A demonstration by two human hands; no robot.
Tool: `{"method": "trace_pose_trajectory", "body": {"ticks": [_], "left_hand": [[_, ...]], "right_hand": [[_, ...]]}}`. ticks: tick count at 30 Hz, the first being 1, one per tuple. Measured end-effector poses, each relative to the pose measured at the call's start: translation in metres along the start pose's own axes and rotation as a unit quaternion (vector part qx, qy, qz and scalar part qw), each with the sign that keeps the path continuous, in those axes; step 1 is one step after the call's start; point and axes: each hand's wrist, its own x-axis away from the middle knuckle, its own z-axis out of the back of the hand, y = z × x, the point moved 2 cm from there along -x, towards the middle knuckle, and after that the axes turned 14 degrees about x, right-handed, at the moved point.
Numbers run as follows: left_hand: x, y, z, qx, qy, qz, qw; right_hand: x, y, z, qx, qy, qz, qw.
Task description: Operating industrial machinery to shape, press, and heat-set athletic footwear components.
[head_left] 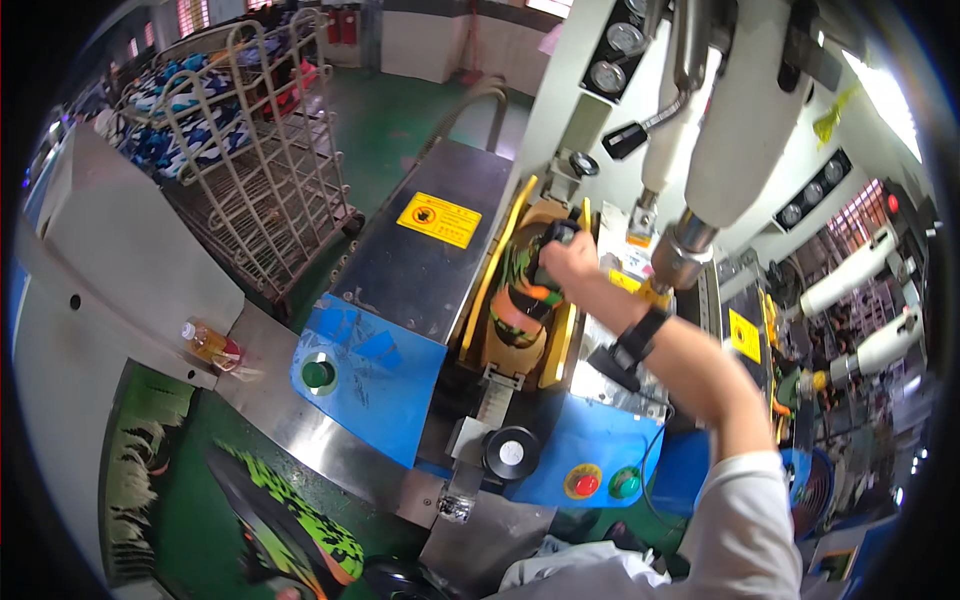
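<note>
- The fingers of the bare right hand (572, 263) were curled round the dark upper end of a green, black and orange patterned shoe (519, 318); how tightly they were pressed could not be told.
- That shoe was laid lengthwise in the machine, toe end toward the wearer, over a tan, rounded block (513, 355); by its position, it seemed to be steadied from its far end.
- It was flanked by upright yellow side plates (561, 347), apparently set there so that sideways slipping would be limited.
- A black strap with a dark device (638, 342) was worn on the right wrist.
- Just beside that forearm, a thick white cylinder with a metal end (684, 250) was slanted down, seemingly aimed at the side plates.
- Only a sliver of the left hand (288, 594) was shown, at a second green-speckled shoe with a black sole (310, 518); whether its fingers were pinching could not be told.
- A red push button (583, 483) and a green push button (625, 484) were mounted on the near blue panel (560, 455), presumably for easy reach.
- A clear bottle of amber liquid (212, 345) was stood left of the machine.
</note>
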Motion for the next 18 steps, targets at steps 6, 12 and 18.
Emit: {"method": "trace_pose_trajectory", "body": {"ticks": [6,12,18], "left_hand": [[0.039,-0.013,0.105,-0.258,0.003,-0.118,0.959],[0.061,-0.033,0.051,-0.056,0.093,0.116,0.987],[0.051,-0.032,0.056,0.015,0.037,0.175,0.984]], "right_hand": [[0.024,0.003,-0.015,0.01,0.094,0.153,0.984],[0.025,0.008,-0.046,0.065,-0.02,0.118,0.991],[0.042,-0.01,-0.045,0.067,0.119,0.206,0.969]]}}
